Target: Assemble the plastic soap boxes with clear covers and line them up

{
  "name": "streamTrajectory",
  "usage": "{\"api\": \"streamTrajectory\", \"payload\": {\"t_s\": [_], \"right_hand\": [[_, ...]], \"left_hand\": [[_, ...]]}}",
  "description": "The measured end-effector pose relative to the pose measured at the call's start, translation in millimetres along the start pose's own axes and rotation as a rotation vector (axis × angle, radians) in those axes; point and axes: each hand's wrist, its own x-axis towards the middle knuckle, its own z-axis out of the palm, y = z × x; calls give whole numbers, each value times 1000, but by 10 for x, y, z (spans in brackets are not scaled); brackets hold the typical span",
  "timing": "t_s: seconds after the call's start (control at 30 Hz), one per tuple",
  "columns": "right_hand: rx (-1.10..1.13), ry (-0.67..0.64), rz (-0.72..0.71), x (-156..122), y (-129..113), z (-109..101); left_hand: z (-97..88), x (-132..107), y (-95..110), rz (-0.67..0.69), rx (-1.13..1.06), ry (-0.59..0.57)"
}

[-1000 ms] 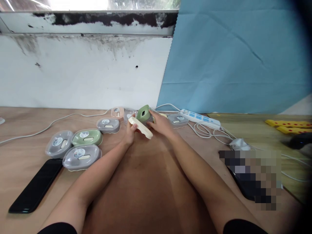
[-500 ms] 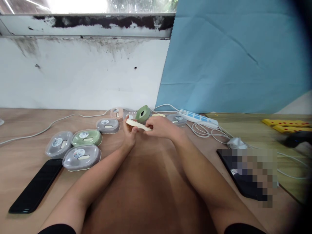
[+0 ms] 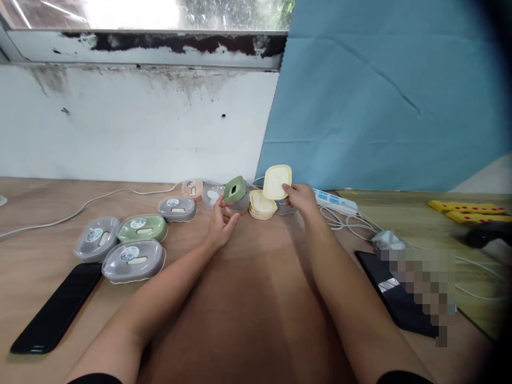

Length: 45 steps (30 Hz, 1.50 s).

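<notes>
While pinching a cream rounded-square lid [image 3: 276,180] near its lower right edge between thumb and fingers of the right hand [image 3: 296,196], in the head view, holds it up on edge, broad face toward the camera, just above and to the right of a stack of similar cream lids [image 3: 263,205]. Cannot tell contact with that stack from mere overlap. With the left hand [image 3: 223,226] loosely spread, palm partly turned up, holds fingertips right at a green-lidded clear container [image 3: 239,195]; cannot tell if touching. Behind the right hand, shows part of a grey container [image 3: 288,208] and, farther right, a white power strip [image 3: 336,202]. Left of the green-lidded one, shows a clear container [image 3: 213,196], then a pink case [image 3: 192,190]. Nearer on the brown surface [image 3: 240,314], shows a grey oval case [image 3: 177,208], a green oval case [image 3: 143,228], two more labelled grey cases [image 3: 134,262] and a black slab [image 3: 58,309].
</notes>
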Motion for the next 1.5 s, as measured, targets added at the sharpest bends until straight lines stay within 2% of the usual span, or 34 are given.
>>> {"api": "streamTrajectory", "payload": {"t_s": [0.2,0.43,0.57,0.67,0.77,0.83,0.93,1.17,1.3,1.5], "right_hand": [[-180,-209,-24,-25,24,157],[-411,-324,-91,-47,-4,155],[-472,-235,-135,-66,-39,108],[-486,-6,-138,-56,-11,36],[-488,193,-145,-5,125,-14],[-508,192,-242,36,265,-8],[-539,99,-363,65,487,52],[-523,65,-335,-36,770,126],[-536,120,-312,-77,882,95],[-562,109,-461,-151,1036,10]], "left_hand": [[-25,2,-1,6,22,-3],[-35,-14,-44,-18,46,-32],[-38,-14,-36,-14,62,-39],[-37,-7,-21,-21,65,-39],[-33,-4,-3,-30,53,-54],[-30,-5,0,-39,49,-67],[-28,-5,-20,-54,30,-63],[-40,-1,-82,-61,4,-50],[-56,-2,-67,-69,-14,-52],[-96,-3,5,-79,36,-46]]}}
